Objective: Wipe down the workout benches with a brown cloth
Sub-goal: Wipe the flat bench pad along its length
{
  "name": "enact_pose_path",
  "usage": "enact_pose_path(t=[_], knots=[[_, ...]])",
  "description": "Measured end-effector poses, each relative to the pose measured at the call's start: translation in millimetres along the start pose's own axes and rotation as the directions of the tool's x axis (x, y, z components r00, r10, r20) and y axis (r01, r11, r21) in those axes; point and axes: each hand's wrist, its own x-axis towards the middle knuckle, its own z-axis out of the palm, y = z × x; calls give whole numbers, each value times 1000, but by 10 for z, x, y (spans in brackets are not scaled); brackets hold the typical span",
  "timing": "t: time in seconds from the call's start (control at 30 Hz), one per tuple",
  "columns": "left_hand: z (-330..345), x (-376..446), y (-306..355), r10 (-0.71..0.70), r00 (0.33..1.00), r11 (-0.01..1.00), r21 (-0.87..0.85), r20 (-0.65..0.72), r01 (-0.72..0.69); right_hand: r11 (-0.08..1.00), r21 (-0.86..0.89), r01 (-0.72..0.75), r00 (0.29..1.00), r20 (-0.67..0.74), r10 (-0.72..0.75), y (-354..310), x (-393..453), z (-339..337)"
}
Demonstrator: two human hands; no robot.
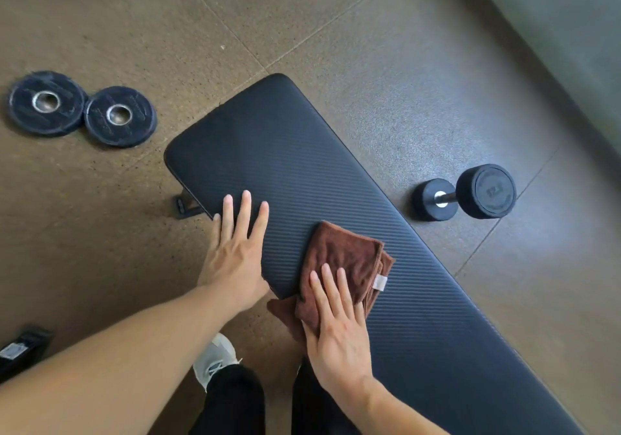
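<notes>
The right hand (337, 330) lies flat, fingers (331, 288) stretched and unclenched, pressing the folded brown terry cloth (346, 259) onto the black ribbed padded bench (302, 172) at its near long edge, one cloth corner hanging over that edge; the left hand (235, 259) rests spread and empty just beside it, bracing the same edge; the bench's long axis runs ahead and leftward to its rounded end, so most unwiped pad likely lies forward of the cloth; the black dumbbell (467, 194) and two black weight plates (82, 110) sit on the floor, well apart.

black padded bench (302, 172): ribbed matt vinyl | brown cloth (342, 259): soft fluffy terry | brown floor (117, 31): speckled rough rubber
</notes>
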Motion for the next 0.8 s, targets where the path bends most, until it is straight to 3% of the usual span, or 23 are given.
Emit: enact_pose_path(t=[0.1, 0.2, 0.27, 0.33, 0.4, 0.5, 0.57, 0.8], knots=[[-44, 64, 192, 22, 998, 997, -71, 66, -17, 999, -32, -12, 1000, -15, 12, 35, 90, -50], [-253, 285, 437, -60, 998, 987, -150, -16, 57, 995, -4, -99, 992, -83, 98, 188, 436, -237], [-390, 537, 619, -145, 986, 976, -173, -82, 129, 976, 78, -201, 972, -108, 209, 378, 776, -444], [-497, 781, 769, -293, 955, 925, -265, -40, 273, 958, 138, -250, 964, -51, 259, 566, 1144, -657], [-492, 904, 846, -367, 930, 892, -290, -17, 347, 949, 192, -251, 968, 21, 252, 712, 1465, -835], [-428, 852, 789, -340, 934, 934, -156, -111, 321, 921, 309, -237, 968, 159, 196, 860, 1859, -1080], [-447, 863, 751, -333, 936, 942, -93, -112, 324, 930, 289, -226, 960, 226, 163, 863, 2025, -1181], [-527, 860, 777, -350, 935, 936, -44, -53, 348, 946, 320, -59, 986, 165, 5, 226, 2794, -1319]])
